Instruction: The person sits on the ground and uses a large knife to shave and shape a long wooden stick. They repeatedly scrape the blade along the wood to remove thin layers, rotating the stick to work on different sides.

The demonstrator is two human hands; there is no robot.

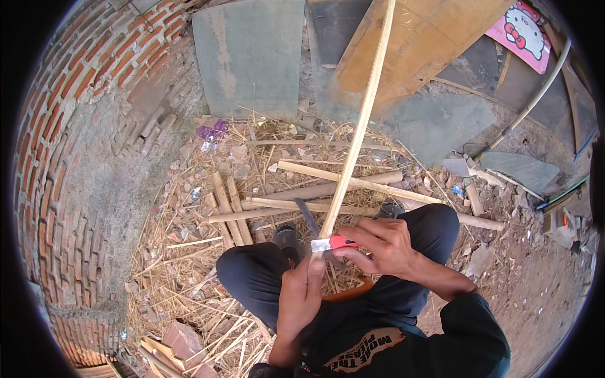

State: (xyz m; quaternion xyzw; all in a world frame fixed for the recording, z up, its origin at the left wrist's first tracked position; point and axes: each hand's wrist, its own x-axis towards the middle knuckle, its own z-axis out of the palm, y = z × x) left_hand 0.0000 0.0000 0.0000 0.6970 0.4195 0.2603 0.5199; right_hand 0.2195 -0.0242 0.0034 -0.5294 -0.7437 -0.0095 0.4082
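A long, pale bamboo strip slants up and away from between my knees. My left hand is closed round its near end, the thumb lying along the strip. My right hand grips a red-handled utility knife. Its short, wide blade lies across the strip just above my left thumb. Behind the strip, between my legs, a dark flat metal blade shows in part; its lower end is partly hidden by my hands.
Split bamboo pieces and a thicker pole lie on ground strewn with shavings and rubble. A brick wall rises on the left. Grey panels and a brown board lean at the back. Broken brick lies near left.
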